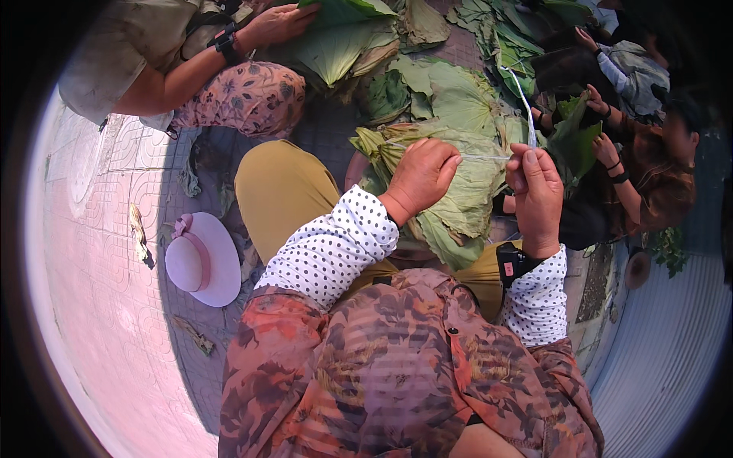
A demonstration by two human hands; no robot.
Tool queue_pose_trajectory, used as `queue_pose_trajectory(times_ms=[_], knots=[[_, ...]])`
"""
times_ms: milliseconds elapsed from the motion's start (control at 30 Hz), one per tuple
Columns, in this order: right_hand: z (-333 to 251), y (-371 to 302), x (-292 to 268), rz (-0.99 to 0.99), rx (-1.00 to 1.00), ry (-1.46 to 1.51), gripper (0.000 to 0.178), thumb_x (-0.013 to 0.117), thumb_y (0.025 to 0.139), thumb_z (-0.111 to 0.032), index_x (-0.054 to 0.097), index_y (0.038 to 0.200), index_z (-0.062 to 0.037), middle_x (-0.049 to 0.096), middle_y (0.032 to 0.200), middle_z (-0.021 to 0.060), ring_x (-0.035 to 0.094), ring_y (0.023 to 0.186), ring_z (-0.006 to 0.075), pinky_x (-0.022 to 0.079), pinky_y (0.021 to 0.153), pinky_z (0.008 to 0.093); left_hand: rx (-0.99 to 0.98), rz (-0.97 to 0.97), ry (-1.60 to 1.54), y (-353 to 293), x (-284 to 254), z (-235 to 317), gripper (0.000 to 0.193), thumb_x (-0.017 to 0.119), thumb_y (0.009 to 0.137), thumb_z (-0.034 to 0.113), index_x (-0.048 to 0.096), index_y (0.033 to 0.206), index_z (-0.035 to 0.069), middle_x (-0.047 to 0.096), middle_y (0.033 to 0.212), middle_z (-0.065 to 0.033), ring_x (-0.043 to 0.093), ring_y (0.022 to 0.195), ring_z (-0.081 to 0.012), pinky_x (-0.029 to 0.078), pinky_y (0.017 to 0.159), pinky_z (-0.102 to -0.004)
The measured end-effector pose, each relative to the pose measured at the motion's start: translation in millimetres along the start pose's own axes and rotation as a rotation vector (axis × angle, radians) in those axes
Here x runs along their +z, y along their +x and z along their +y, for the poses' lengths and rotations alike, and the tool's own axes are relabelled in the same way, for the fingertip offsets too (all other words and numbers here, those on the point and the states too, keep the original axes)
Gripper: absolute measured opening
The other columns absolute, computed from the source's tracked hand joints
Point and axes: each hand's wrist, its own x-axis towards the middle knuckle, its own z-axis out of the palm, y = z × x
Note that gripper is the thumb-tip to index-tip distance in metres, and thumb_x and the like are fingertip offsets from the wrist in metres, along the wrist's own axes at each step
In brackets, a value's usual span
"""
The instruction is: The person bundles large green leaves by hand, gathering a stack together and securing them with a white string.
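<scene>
Left hand (421, 179) and right hand (536, 187) both grip a thin white plastic string (485, 157) over a floppy green leaf bundle (462, 202) by mustard-trousered knees (281, 179), so yanking too hard could probably tear it.

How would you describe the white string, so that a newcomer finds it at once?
Start at the pile of large leaves at the picture's upper centre. Over it, the white string stretches from the left hand to the right hand. Its thin, pale line stands apart from the broad, greenish leaves.
</scene>
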Motion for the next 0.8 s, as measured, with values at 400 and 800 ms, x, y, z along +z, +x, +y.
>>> queue_pose_trajectory(times_ms=[400,800], knots=[[-33.4,-1.1,-0.9,-0.013,-0.114,-0.004,0.025,0.053,0.105,-0.017,0.067,0.114,0.0014,0.064,0.086,0.0018,0.042,0.069,0.0056,0.035,0.063,0.019,-0.091,0.016,-0.191,19.4,-10.1,17.8,0.011,0.061,0.097,0.01,0.065,0.098,0.0,0.063,0.088,-0.0086,0.06,0.082,-0.0213,0.047,0.076,-0.0295],[-44.0,0.5,-17.6,0.027,-0.179,-0.008,0.025,0.055,0.104,-0.019,0.068,0.113,-0.0006,0.066,0.085,-0.0007,0.043,0.069,0.004,0.035,0.063,0.0182,-0.175,0.037,-0.326,31.6,-14.7,21.0,0.011,0.062,0.098,0.011,0.065,0.099,0.0,0.064,0.089,-0.0086,0.06,0.08,-0.0198,0.047,0.074,-0.0296]])
